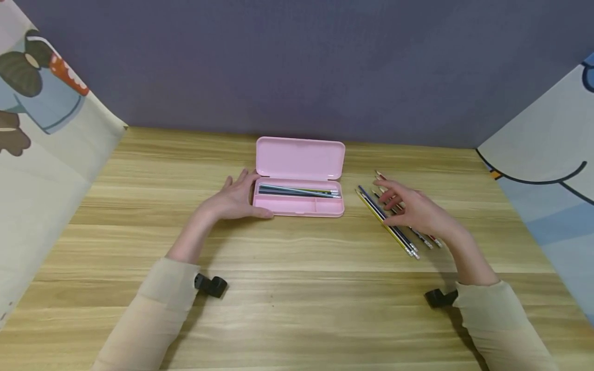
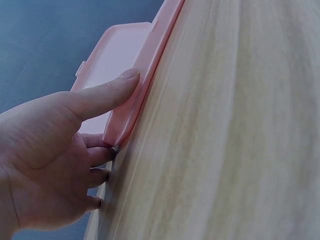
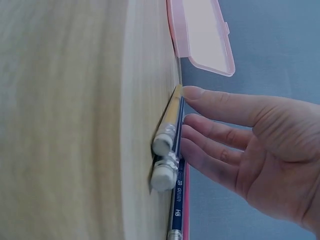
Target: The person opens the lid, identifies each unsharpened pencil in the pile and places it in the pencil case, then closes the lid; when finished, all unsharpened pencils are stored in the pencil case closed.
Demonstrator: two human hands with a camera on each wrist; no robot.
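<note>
A pink pencil case (image 1: 330,207) lies with its lid (image 1: 300,157) raised at the back. Several pencils (image 1: 297,191) rest in its long rear compartment; the front part has a small divider. My left hand (image 1: 232,200) holds the case's left end, thumb along the front wall and fingers around the back corner. To the right of the case, several loose pencils (image 1: 394,234) lie slantwise with their eraser ends toward me. Over them is my right hand (image 1: 417,208), its fingers loosely bent and parted. In the right wrist view its thumb tip is right beside a yellow pencil (image 3: 172,112).
The wood-grain table (image 1: 297,299) ends at a dark grey-blue backdrop (image 1: 297,67). Cartoon-printed panels (image 1: 51,144) stand at the left and right sides. A small black camera mount (image 1: 211,285) sticks out from each sleeve cuff.
</note>
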